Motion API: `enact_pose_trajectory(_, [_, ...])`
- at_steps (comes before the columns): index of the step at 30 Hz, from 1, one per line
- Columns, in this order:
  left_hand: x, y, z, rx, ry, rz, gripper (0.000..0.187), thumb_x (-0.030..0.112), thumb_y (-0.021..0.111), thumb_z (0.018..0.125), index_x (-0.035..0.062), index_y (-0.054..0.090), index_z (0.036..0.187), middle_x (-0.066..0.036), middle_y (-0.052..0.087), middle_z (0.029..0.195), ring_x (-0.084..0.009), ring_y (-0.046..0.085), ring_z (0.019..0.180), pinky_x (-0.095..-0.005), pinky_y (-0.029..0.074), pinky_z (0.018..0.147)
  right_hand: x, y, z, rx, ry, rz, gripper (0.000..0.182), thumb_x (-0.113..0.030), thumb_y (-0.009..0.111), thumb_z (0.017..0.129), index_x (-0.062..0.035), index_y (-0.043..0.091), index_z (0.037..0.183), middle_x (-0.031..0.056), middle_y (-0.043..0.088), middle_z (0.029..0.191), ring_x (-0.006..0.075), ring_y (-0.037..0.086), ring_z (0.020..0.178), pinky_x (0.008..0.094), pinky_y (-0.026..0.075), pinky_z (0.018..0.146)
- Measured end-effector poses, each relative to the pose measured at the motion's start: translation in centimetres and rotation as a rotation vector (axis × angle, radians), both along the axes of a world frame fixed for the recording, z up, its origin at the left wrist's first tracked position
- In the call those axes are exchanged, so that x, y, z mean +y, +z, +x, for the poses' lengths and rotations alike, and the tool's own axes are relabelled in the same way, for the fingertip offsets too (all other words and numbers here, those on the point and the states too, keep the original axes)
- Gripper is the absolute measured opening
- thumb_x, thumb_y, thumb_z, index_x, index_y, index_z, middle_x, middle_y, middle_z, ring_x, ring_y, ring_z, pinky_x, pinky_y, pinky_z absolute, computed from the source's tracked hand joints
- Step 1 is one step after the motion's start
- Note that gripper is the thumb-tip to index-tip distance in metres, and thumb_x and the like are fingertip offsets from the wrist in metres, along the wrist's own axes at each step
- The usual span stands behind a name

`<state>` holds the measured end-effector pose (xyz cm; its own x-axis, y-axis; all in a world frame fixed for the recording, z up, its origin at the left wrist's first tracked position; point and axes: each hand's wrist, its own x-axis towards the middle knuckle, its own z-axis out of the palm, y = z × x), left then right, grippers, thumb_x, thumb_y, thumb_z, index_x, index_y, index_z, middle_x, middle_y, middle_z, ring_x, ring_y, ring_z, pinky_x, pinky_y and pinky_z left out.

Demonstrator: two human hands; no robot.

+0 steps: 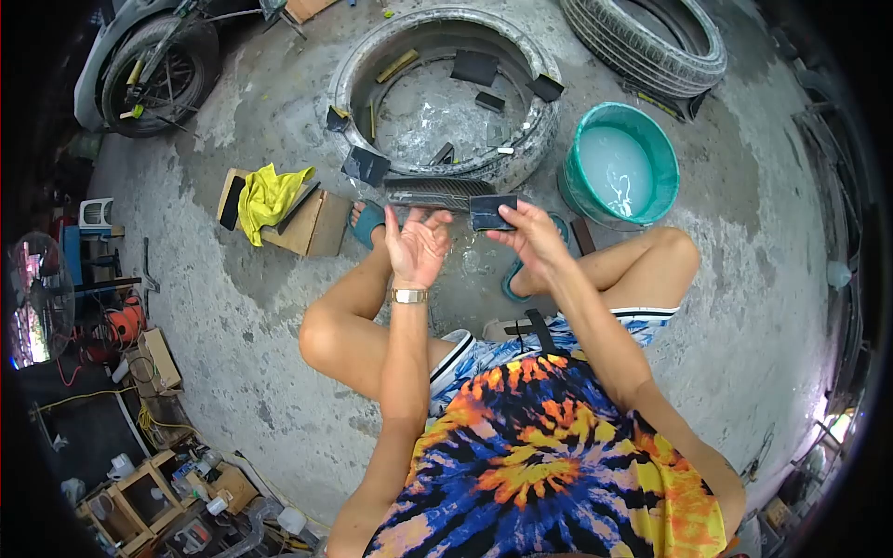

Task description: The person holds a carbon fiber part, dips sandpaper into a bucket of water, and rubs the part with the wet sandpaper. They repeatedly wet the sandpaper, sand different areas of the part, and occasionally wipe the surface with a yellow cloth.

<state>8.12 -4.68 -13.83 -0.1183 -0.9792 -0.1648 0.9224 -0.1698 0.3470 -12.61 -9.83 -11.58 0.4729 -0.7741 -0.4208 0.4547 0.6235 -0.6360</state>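
My right hand (535, 234) holds a small dark square sheet (492, 213) between thumb and fingers. To its left, my left hand (419, 251) is palm up with its fingers apart and nothing in it, a watch at the wrist. Just beyond both hands lies a dark, patterned long piece (428, 193), against the near side of a wet tire (349, 88). The dark sheet overlaps the right end of that piece; whether they touch I cannot tell. Several dark sheets, such as one (366, 166) on the near left rim, lie on and inside the tire.
A green bucket (574, 177) of cloudy water stands right of the tire. At the left, a yellow cloth (270, 200) lies on a wooden box (327, 226). Another tire (642, 56) is at the upper right. A fan (42, 288) stands far left, above cluttered tools.
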Motion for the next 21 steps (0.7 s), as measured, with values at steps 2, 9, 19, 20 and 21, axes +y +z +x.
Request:
enact_pose_trajectory(2, [-0.5,0.3,-0.8,-0.083,0.081,0.007,0.058,0.060,0.036,0.094,0.0113,0.050,0.122,-0.018,0.062,0.100,-0.0155,0.056,0.067,-0.0219,0.041,0.050,1.5,-0.2,1.4,-0.008,-0.070,0.032,0.019,-0.013,0.057,0.093,-0.0010,0.058,0.107,0.0081,0.065,0.103,0.0156,0.064,0.090,0.0305,0.056,0.075])
enact_pose_trajectory(9, [-1.8,0.8,-3.2,-0.694,0.511,0.180,0.032,0.030,0.052,0.097,0.0089,0.047,0.120,0.004,0.051,0.100,-0.0059,0.046,0.090,-0.0247,0.038,0.078,4.2,1.3,1.7,-0.075,0.003,0.133,0.019,-0.010,0.056,0.092,-0.0025,0.057,0.110,0.0077,0.064,0.106,0.0164,0.064,0.092,0.0315,0.058,0.074])
enact_pose_trajectory(19, [-2.6,-5.7,-1.4,-0.201,0.194,0.324,0.035,0.038,0.049,0.096,0.0087,0.057,0.114,-0.002,0.064,0.100,-0.0127,0.061,0.085,-0.0296,0.052,0.074,-7.6,3.4,-11.8,0.790,-0.204,-0.566,0.026,-0.013,0.060,0.089,0.0056,0.057,0.108,0.0082,0.062,0.092,0.0157,0.063,0.066,0.0279,0.054,0.056])
enact_pose_trajectory(20, [-2.8,-5.9,-1.5,-0.185,0.156,0.351,0.036,0.039,0.048,0.096,0.0083,0.059,0.111,-0.003,0.066,0.093,-0.0139,0.064,0.077,-0.0291,0.055,0.067,-10.1,2.4,-13.5,0.953,-0.223,-0.683,0.027,-0.012,0.060,0.088,0.0068,0.057,0.108,0.0098,0.063,0.090,0.0166,0.064,0.066,0.0286,0.054,0.055])
enact_pose_trajectory(21, [-2.9,-6.1,-1.8,-0.184,0.162,0.360,0.036,0.039,0.048,0.096,0.0083,0.059,0.111,-0.003,0.066,0.093,-0.0139,0.064,0.077,-0.0291,0.055,0.067,-12.6,0.8,-15.4,1.115,-0.241,-0.801,0.028,-0.011,0.060,0.087,0.0081,0.058,0.108,0.0114,0.064,0.087,0.0175,0.065,0.066,0.0293,0.053,0.054])
